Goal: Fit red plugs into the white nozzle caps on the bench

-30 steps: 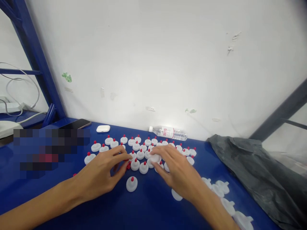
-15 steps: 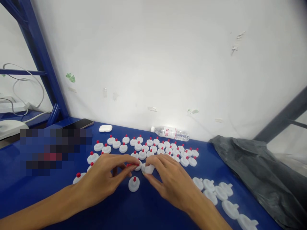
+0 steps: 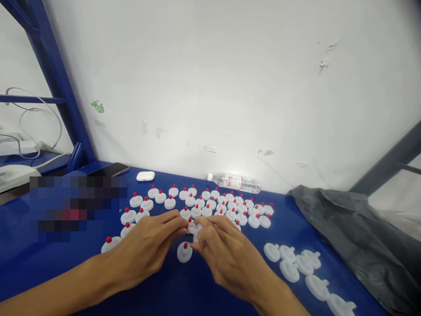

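My left hand and my right hand meet fingertip to fingertip over the blue table, both pinched on one small white cap. Just below them a white cap with a red plug sits alone. Behind my fingers lie several rows of white caps with red plugs. Plain white caps without plugs lie to the right of my right wrist.
A clear water bottle lies against the white wall. A phone and a white earbud case rest at the back left. Grey plastic sheeting covers the table's right side. Blue frame posts stand left.
My right hand brought a white cap from the rows toward the middle, and my left hand closed in until both sets of fingers met on it.
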